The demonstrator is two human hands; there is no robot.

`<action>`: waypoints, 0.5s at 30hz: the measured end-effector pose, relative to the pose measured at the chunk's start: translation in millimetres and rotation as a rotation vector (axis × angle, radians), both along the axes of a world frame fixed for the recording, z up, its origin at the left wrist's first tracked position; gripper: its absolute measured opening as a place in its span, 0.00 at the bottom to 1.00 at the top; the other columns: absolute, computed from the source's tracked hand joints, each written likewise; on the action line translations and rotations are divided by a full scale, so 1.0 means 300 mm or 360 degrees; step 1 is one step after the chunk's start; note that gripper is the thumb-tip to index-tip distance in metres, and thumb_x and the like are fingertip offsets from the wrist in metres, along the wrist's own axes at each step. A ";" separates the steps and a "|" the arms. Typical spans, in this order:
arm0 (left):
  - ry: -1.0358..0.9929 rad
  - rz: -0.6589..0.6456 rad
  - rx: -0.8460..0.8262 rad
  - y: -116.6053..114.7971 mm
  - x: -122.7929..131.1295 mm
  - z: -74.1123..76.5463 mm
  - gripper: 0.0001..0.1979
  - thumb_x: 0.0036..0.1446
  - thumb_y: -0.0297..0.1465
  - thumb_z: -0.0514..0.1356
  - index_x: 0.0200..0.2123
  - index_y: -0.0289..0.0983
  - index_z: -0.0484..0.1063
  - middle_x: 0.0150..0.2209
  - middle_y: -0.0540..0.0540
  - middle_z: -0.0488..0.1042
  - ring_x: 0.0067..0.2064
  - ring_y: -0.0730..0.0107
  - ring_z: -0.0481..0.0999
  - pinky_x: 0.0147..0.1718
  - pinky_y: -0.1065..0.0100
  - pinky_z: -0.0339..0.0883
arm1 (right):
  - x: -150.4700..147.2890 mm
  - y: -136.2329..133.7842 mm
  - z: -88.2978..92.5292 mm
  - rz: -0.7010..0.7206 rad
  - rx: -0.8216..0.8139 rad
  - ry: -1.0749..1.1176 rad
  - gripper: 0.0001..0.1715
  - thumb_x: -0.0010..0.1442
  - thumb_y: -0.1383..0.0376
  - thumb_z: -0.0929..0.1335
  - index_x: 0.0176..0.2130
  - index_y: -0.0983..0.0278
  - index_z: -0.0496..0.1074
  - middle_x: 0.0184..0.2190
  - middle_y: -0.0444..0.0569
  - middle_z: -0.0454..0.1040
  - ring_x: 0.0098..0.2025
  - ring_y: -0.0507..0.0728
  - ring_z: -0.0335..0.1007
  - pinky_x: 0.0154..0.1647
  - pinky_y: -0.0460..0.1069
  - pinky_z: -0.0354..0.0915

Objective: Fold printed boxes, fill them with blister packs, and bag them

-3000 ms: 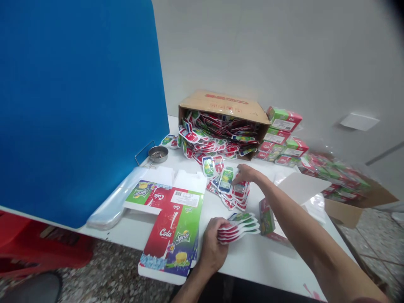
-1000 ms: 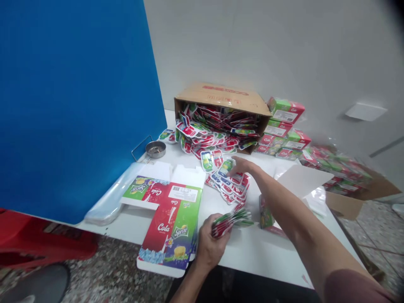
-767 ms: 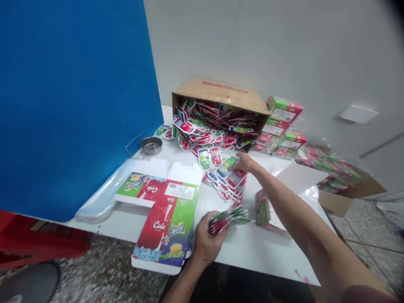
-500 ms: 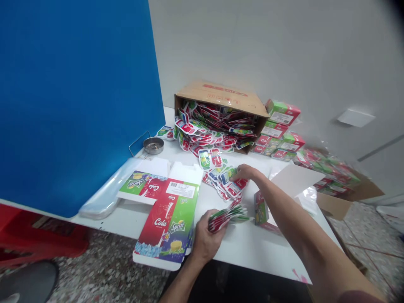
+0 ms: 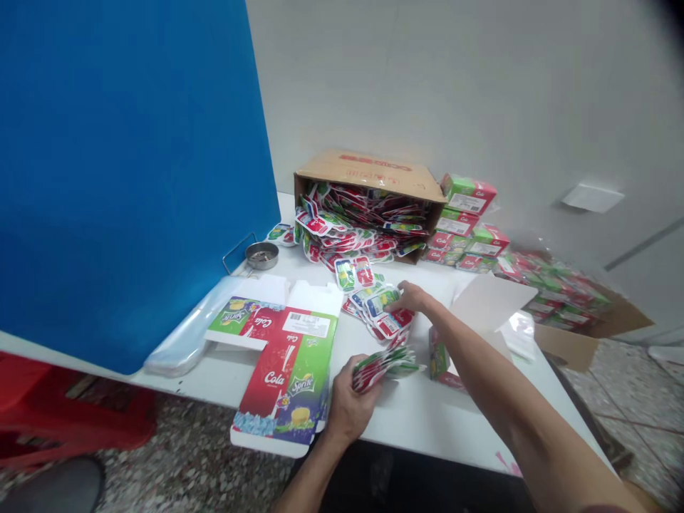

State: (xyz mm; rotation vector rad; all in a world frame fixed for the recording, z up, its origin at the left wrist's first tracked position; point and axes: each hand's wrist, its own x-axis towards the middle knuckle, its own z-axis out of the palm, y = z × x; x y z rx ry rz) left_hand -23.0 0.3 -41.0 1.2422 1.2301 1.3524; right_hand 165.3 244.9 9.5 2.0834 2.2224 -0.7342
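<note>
**Part boxed, much loose**

The left hand (image 5: 353, 402), at lower centre, is clamped round a bundle (image 5: 382, 369) of red and green packets, held on edge above the near side of the bench (image 5: 422, 427). The right hand (image 5: 414, 299) is well apart from it, near the middle of the frame, its fingertips touching the top of a loose pile (image 5: 379, 306); whether they grip a packet cannot be told.

Judging by how things lie, the work is partway along. On the done side, closed boxes (image 5: 464, 196) stand stacked right of centre, and more wrapped boxes (image 5: 563, 288) lie at the right of the frame beside brown flaps (image 5: 630, 306). What is inside them does not show.

Plenty seems left. Packets spill in a heap (image 5: 347, 239) from the mouth of a carton (image 5: 371, 167) at upper centre, and the pile in front of it is not yet gathered. An open box (image 5: 441, 360) stands right of the bundle, its white flap (image 5: 494, 306) raised; the right forearm hides part of it, so its contents cannot be judged. A flat box (image 5: 283, 377), left of centre, is not folded up, and clear bags (image 5: 187, 342) lie beside it.
</note>
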 end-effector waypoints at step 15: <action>0.0010 -0.0012 0.0033 -0.001 -0.001 -0.001 0.13 0.56 0.31 0.66 0.45 0.36 0.75 0.34 0.48 0.79 0.33 0.67 0.76 0.34 0.70 0.69 | -0.021 -0.049 0.004 0.0203 0.0096 0.0167 0.63 0.42 0.50 0.81 0.68 0.65 0.57 0.60 0.60 0.69 0.57 0.64 0.70 0.52 0.52 0.67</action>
